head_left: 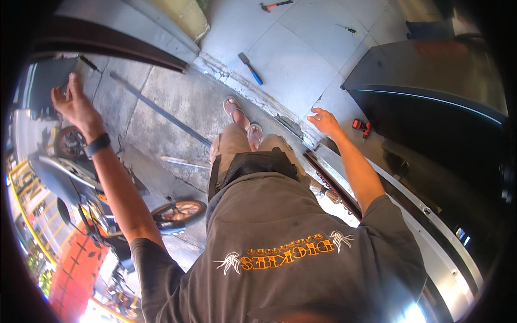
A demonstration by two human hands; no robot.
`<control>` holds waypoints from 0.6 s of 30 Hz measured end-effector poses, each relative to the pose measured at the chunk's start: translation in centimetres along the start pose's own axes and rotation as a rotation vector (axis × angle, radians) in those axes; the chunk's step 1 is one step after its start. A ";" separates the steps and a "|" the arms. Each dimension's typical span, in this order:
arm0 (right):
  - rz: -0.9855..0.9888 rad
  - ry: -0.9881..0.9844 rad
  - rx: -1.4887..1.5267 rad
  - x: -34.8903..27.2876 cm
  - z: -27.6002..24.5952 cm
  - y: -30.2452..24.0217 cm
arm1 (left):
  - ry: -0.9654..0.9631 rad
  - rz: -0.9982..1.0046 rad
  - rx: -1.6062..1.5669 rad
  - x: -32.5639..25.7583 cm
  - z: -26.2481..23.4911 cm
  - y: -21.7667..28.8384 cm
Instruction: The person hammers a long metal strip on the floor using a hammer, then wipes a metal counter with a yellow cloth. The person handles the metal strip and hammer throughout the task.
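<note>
My left hand is raised at the far left, a black band on its wrist. Its fingers are loosely bent and apart, with nothing visible in them. Behind it stands a dark box-like panel. My right hand hovers over the tiled ledge, fingers spread and slightly curled, holding nothing I can see. To its right a red and black power drill lies on the floor. A chisel with a blue handle rests farther off on the tiles.
A hammer and a screwdriver lie on the far tiles. One long dark metal bar crosses the concrete. Motorcycles stand at left. At right are a large black cabinet-like block and silver metal rails.
</note>
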State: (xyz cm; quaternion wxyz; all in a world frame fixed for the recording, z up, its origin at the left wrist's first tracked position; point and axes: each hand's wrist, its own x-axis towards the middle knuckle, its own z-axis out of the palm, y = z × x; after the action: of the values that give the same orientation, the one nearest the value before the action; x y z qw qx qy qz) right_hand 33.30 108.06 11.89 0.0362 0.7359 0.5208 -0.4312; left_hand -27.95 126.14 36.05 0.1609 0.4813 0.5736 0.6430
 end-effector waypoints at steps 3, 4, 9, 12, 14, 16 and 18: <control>0.074 0.034 0.027 1.1 -1.9 0.3 | 0.166 -0.049 0.183 4.4 2.7 0.0; 0.107 0.041 0.041 1.3 -2.2 0.6 | 0.132 -0.124 0.225 6.6 2.2 -1.7; 0.195 -0.011 -0.020 2.1 -2.8 0.1 | 0.212 -0.120 0.185 5.9 7.5 -1.5; 0.210 -0.095 -0.014 4.1 -3.6 -1.0 | 0.185 -0.115 0.160 6.7 7.4 -3.1; 0.199 -0.113 -0.043 6.2 -3.9 -1.0 | 0.161 -0.139 0.112 6.8 8.6 -3.6; 0.146 -0.117 -0.095 10.5 -5.0 -1.7 | 0.198 -0.103 0.243 7.4 7.9 -4.5; 0.117 -0.112 -0.165 15.7 -5.7 -1.9 | 0.156 -0.079 0.496 6.8 11.1 -4.5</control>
State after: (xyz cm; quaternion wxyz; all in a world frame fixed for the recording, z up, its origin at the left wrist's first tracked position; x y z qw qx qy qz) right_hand 36.55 123.29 5.64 0.1508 0.7342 0.5080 -0.4244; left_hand -23.88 139.09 33.63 0.0184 0.4320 0.7428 0.5111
